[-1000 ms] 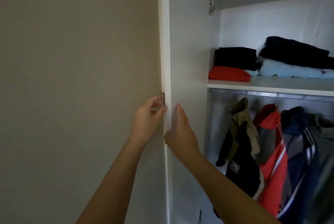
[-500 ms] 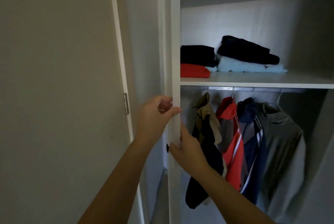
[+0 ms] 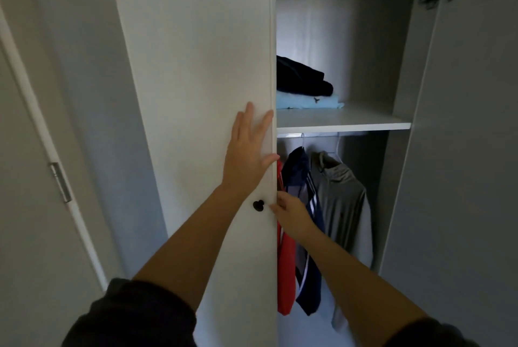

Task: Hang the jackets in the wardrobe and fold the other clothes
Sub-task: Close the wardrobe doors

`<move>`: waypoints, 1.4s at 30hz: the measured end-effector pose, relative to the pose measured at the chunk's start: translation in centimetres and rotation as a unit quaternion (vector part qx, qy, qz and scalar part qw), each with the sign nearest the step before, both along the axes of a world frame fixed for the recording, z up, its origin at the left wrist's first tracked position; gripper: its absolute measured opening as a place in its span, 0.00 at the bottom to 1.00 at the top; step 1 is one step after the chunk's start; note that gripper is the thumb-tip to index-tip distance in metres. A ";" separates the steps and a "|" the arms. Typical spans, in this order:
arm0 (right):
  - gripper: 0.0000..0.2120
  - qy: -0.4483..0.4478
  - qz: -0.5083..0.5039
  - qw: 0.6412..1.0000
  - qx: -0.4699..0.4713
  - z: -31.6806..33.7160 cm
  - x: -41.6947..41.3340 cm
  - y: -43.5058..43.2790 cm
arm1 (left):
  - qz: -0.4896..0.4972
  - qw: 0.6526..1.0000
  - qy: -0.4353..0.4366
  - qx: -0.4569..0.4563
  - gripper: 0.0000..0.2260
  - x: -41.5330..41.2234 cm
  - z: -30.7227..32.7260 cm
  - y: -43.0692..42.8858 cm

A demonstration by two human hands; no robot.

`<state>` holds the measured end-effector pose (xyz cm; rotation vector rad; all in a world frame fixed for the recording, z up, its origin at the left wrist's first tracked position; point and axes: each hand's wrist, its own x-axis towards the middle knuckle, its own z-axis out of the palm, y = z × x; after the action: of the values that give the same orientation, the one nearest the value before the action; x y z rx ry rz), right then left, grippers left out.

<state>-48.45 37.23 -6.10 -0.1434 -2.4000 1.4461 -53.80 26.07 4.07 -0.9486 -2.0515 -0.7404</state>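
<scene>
L hand (image 3: 246, 150) flat, fingers spread on door (image 3: 201, 94) face; R hand (image 3: 291, 213) pinches its vertical edge by knob (image 3: 258, 205). Jackets (image 3: 340, 201) hang right, inside wardrobe, nearer R hand.

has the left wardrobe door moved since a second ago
Yes. The left door has swung shut across the shelf, now hiding the folded black and red clothes and the leftmost jacket.
</scene>
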 end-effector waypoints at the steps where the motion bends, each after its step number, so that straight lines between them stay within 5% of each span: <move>1: 0.11 -0.008 -0.010 1.000 0.003 -0.2 -0.7 1.0 | 0.017 1.000 0.012 -0.019 0.40 -0.9 0.0 1.0; 14: 0.20 -0.035 -0.119 0.992 0.032 -0.2 -11.2 7.0 | 0.184 0.976 0.094 -0.073 0.45 -12.7 -1.6 9.4; 23: 0.23 -0.016 -0.122 0.992 0.037 -0.7 -15.3 8.4 | 0.212 0.967 0.118 -0.070 0.45 -16.7 -2.2 11.5; 28: 0.15 -0.034 -0.076 0.996 0.021 -1.1 -15.1 9.7 | 0.211 0.966 0.116 -0.096 0.41 -16.9 -2.7 11.6; 35: 0.13 -0.004 -0.121 0.993 -0.004 -2.5 -4.4 15.9 | 0.022 1.000 -0.022 -0.001 0.28 -10.0 -5.0 15.7; 42: 0.14 0.055 -0.224 0.972 0.041 0.2 18.0 24.8 | -0.221 0.971 -0.086 0.033 0.23 8.4 -4.3 29.5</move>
<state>-30.41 62.05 -5.93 -0.5325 -2.1496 1.1139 -45.40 55.57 -0.23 -1.3655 -1.9647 -1.1508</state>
